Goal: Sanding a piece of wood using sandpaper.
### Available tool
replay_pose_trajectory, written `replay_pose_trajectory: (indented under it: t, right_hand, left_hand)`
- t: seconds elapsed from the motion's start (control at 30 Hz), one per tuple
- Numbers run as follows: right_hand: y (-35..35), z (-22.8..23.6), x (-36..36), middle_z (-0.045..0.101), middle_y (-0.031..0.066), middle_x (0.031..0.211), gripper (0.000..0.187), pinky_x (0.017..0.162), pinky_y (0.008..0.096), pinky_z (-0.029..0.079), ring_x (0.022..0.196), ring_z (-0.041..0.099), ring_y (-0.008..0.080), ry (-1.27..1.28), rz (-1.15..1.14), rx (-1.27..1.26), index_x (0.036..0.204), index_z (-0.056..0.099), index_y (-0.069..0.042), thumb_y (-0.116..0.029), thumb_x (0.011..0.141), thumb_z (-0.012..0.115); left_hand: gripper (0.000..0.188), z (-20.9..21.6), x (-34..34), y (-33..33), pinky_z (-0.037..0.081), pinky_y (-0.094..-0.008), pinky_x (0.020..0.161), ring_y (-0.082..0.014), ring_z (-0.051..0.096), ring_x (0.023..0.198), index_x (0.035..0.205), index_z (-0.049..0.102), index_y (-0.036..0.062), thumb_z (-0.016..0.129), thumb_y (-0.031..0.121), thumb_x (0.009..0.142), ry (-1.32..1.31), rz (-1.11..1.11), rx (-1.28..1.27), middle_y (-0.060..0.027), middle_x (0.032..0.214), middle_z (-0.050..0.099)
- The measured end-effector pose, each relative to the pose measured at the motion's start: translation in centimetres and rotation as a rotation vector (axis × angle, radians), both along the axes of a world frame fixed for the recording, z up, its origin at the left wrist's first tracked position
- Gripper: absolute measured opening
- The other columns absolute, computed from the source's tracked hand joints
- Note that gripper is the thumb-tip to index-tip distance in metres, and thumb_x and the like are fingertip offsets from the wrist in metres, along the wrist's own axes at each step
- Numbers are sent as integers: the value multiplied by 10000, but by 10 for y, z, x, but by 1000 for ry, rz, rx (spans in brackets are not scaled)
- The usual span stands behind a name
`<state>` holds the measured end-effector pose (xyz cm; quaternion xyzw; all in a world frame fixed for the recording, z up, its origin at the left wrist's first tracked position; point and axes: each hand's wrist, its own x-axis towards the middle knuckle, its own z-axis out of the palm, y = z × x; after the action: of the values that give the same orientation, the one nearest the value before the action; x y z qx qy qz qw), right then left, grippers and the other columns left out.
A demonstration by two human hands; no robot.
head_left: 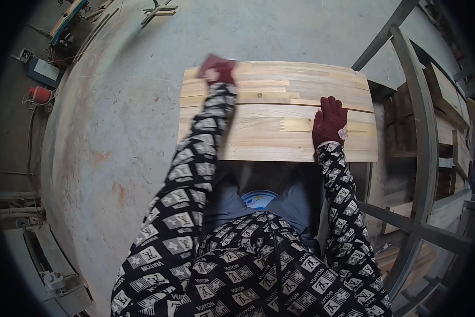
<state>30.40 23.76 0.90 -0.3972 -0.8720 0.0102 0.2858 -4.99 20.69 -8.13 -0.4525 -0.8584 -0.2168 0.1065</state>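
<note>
Fingers point(332, 104) of the right hand point(330, 127): straight, close side by side with slight gaps at the tips, pinching nothing; the palm side lies flat on the near board, tips by the gap.
Fingers of the left hand point(219, 71): blurred; cannot tell whether they are spread, pressed together or holding something thin. They are at the far edge of the far board, toward its left corner.
Gloves: maroon on both hands.
Near board point(258, 132): pale wood strips, flat in front of the person; the left sleeve point(195, 153) hides part of it.
Far board point(322, 79): pale too, flat just beyond the near one.
Gap point(361, 110): a thin dark line between the boards.
Done, by the look: both boards are laid flat side by side, ends roughly in line.
Left, by the look: work seems under way, one hand resting, one at the far edge; no mark parts a worked stretch from an unworked one, so how much remains cannot be told.
Tub: round, blue-rimmed point(259, 199), between the legs.
Rack point(420, 132): grey metal, at the right, wood pieces point(444, 87) beside it.
Floor point(116, 105): grey, worn.
</note>
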Motion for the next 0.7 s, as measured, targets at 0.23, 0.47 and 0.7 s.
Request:
replay_pose_trajectory:
  t: [0.23, 0.47, 0.7]
  right_hand:
    - [0, -1, -1, 621, 173, 1196, 328, 1003, 509, 438, 1150, 570, 387, 81, 29, 10, 1214, 611, -19, -71, 891, 629]
    - [0, -1, 1, 618, 172, 1237, 325, 1029, 516, 431, 1193, 562, 383, 50, 27, -44, 1218, 608, -27, -106, 904, 636]
    - [1, -5, 1, 634, 180, 1273, 317, 1017, 509, 441, 1192, 573, 401, 53, 7, -31, 1227, 622, -21, -76, 914, 628]
  left_hand:
    - [160, -4, 200, 35, 494, -454, 951, -313, 644, 1024, 1015, 691, 103, 641, 232, 935, 228, -582, 284, -136, 1070, 666]
    - [192, 35, 64, -25, 515, -533, 940, -319, 708, 966, 957, 736, 154, 682, 337, 959, -1, -189, -119, -128, 973, 725]
    - [185, 38, -1, -121, 518, -522, 888, -376, 672, 1001, 1096, 689, 105, 583, 227, 1006, 165, 144, -79, -155, 1045, 693]
